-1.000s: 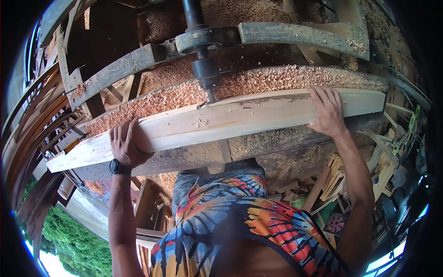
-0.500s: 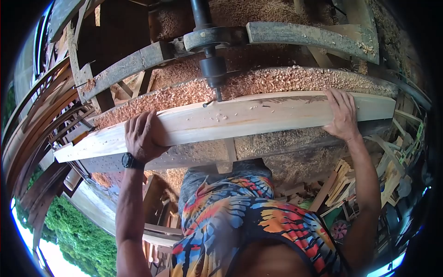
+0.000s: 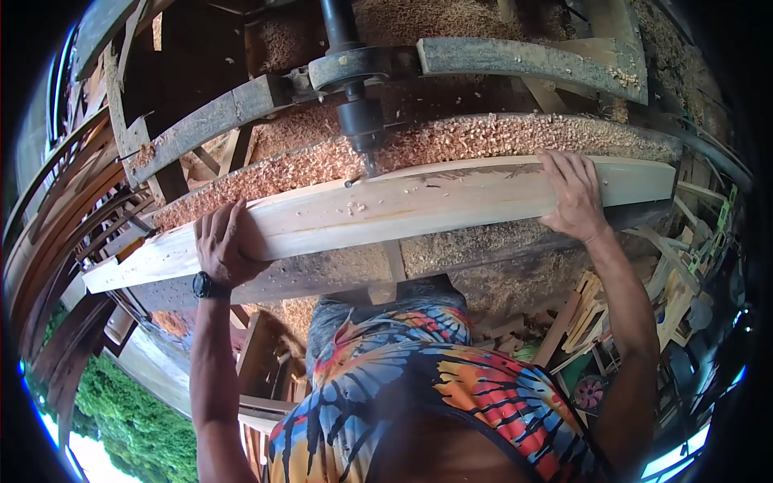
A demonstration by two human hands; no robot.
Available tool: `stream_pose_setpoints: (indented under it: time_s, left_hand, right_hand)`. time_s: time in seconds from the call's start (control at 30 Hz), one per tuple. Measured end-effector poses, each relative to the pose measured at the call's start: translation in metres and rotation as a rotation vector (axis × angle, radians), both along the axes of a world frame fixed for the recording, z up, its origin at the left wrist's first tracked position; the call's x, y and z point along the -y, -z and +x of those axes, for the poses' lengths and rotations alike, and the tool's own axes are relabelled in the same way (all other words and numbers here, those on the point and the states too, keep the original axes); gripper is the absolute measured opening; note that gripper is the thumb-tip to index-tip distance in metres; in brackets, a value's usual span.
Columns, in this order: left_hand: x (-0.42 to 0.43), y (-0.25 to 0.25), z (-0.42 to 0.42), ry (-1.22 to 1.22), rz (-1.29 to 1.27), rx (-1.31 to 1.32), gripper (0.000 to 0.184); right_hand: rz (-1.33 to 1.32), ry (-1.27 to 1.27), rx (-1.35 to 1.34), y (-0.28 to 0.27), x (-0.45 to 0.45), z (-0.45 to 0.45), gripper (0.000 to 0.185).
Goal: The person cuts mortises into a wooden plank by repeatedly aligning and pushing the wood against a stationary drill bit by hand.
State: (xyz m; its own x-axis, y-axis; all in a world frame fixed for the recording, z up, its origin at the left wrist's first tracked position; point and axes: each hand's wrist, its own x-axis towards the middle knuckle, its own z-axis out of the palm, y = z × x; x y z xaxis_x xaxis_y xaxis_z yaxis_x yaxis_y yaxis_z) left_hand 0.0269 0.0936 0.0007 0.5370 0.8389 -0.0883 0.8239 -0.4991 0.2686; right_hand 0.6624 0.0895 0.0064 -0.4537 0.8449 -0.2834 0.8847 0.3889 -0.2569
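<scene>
A long pale wooden plank (image 3: pixel 451 197) lies crosswise in front of me, with shavings and a brown bark-like streak on its face. My left hand (image 3: pixel 229 245), with a dark wristwatch (image 3: pixel 204 284), grips the plank left of the middle, fingers over the far edge. Towards the right end, my right hand (image 3: pixel 576 193) clasps it the same way. Beyond the plank, a dark chuck (image 3: pixel 360 118) points a thin bit (image 3: pixel 371 165) at the far edge. Whether the bit is inside the wood is hidden. A small dark pin (image 3: pixel 349 184) shows near the bit.
Wood shavings (image 3: pixel 515 137) lie heaped along the far side. Behind them runs a grey wooden bar (image 3: pixel 531 64). The support table (image 3: pixel 306 274) shows under the plank's near edge. Stacked boards (image 3: pixel 60 193) stand at the left; offcuts (image 3: pixel 584 322) lie at the right.
Both hands and the plank have shifted to the left past the bit. Loose chips on the plank's face have moved left too. The whole view has also slipped slightly.
</scene>
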Motion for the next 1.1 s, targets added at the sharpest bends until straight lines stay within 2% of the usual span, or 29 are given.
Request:
stream_pose_setpoints:
  time_s: [0.33,0.73,0.77,0.87,1.1]
  left_hand:
    - [0.006,0.0,0.033,-0.038,-0.019,0.013,0.124]
    - [0.004,0.003,0.018,-0.021,-0.022,0.078,0.122]
    - [0.005,0.004,0.015,-0.035,-0.021,0.072,0.117]
    - [0.005,0.003,0.002,-0.022,-0.002,0.039,0.118]
    - [0.004,-0.009,0.009,-0.044,-0.077,-0.068,0.126]
  right_hand:
    - [-0.016,0.003,0.008,0.0,-0.003,0.035,0.117]
    - [-0.001,-0.016,0.055,-0.003,-0.004,0.014,0.114]
    - [0.001,-0.013,0.052,-0.002,-0.003,0.012,0.114]
    - [0.001,-0.003,0.031,-0.001,-0.002,0.001,0.114]
    - [0.005,0.025,-0.057,0.003,0.001,0.002,0.121]
